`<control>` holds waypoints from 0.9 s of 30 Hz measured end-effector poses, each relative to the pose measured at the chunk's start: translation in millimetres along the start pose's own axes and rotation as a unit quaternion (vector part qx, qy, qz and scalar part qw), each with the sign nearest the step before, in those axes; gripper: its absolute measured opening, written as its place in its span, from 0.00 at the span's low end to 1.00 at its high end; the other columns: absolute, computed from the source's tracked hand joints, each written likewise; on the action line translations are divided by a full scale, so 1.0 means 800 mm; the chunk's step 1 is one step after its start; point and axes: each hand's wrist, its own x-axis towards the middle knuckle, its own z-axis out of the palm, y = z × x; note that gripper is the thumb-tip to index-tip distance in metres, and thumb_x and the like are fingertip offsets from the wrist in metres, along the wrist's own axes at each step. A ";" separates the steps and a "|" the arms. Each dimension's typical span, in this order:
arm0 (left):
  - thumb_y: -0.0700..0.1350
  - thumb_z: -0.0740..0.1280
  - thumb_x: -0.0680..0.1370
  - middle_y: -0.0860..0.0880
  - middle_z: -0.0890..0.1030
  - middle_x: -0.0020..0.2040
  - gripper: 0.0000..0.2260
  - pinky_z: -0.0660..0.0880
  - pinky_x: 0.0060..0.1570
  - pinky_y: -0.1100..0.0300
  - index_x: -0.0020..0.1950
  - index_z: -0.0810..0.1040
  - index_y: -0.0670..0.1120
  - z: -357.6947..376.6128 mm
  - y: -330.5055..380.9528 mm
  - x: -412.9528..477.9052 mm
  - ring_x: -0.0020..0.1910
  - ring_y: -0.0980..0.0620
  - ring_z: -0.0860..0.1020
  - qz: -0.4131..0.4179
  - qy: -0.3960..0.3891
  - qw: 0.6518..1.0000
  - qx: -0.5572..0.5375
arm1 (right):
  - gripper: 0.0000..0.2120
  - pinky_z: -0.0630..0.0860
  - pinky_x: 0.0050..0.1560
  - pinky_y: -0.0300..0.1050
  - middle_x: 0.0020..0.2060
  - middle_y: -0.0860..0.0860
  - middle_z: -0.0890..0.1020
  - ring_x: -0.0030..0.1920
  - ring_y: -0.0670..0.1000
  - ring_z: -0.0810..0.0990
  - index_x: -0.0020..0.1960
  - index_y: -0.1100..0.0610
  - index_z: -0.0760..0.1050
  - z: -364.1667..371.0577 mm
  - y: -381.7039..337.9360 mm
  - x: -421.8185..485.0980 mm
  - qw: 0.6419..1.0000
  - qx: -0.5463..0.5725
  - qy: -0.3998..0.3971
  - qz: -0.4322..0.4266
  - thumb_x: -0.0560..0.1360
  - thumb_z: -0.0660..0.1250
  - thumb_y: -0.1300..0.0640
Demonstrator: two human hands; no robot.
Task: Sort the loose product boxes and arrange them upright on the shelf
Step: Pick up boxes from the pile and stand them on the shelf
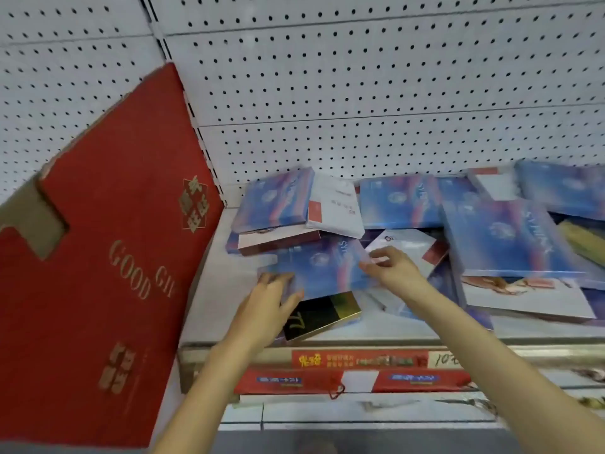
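- Hands first: the left hand and right hand are both on the same blue box, one at each end.
- The left hand's fingers are curled over the box's near-left corner, with the thumb tucked along the near edge, so it's a proper grip and not just a touch.
- The right hand is narrower, with thumb and fingertips pinching the right edge of the box and the rest of the hand loosely bent behind.
- That blue box sits mid-shelf, lying more or less flat and not upright. Its near edge overlaps a black-and-gold box that lies flat near the front lip of the shelf.
- Behind and to the right is a messy pile of other blue boxes, all tilted or flat and overlapping each other. A white box leans among them near the back.
- It's pretty blurry over there, so the print on them is hard to read.
- A big red carton with gold lettering leans at an angle on the left, against the white pegboard.
- A red price strip runs along the shelf's front edge, under the arms.
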 end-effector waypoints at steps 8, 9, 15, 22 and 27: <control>0.48 0.64 0.79 0.54 0.77 0.56 0.11 0.68 0.53 0.66 0.61 0.77 0.50 0.009 -0.002 -0.011 0.56 0.55 0.76 -0.041 0.111 0.977 -0.177 | 0.08 0.83 0.45 0.45 0.40 0.53 0.86 0.43 0.52 0.84 0.53 0.63 0.77 -0.005 0.004 -0.035 0.966 0.207 -0.114 0.107 0.74 0.67 0.67; 0.46 0.65 0.79 0.55 0.79 0.53 0.08 0.70 0.51 0.65 0.57 0.78 0.52 0.009 -0.004 -0.014 0.54 0.55 0.77 -0.068 0.122 0.964 -0.227 | 0.09 0.83 0.43 0.45 0.43 0.54 0.86 0.44 0.52 0.85 0.54 0.62 0.77 -0.006 0.008 -0.047 0.963 0.213 -0.125 0.109 0.74 0.67 0.68; 0.44 0.69 0.76 0.59 0.80 0.48 0.07 0.77 0.53 0.52 0.50 0.74 0.55 0.010 -0.006 -0.024 0.51 0.56 0.79 -0.200 0.081 0.875 -0.434 | 0.20 0.83 0.47 0.49 0.53 0.57 0.84 0.52 0.59 0.84 0.61 0.59 0.76 -0.031 0.026 -0.085 0.951 0.246 -0.149 0.117 0.70 0.67 0.69; 0.42 0.75 0.71 0.52 0.84 0.48 0.15 0.79 0.40 0.61 0.55 0.75 0.50 -0.010 -0.008 -0.007 0.43 0.57 0.82 -0.158 0.045 0.887 -0.431 | 0.17 0.78 0.58 0.51 0.56 0.51 0.84 0.57 0.53 0.82 0.61 0.52 0.79 -0.034 0.012 -0.088 0.967 0.201 -0.148 0.048 0.73 0.65 0.59; 0.46 0.76 0.63 0.45 0.85 0.49 0.20 0.79 0.42 0.61 0.53 0.81 0.42 -0.032 -0.031 -0.013 0.46 0.51 0.84 -0.108 -0.109 0.884 -0.442 | 0.10 0.75 0.48 0.44 0.49 0.49 0.85 0.47 0.49 0.81 0.55 0.53 0.81 -0.009 -0.014 -0.070 0.977 0.211 -0.040 0.017 0.78 0.63 0.59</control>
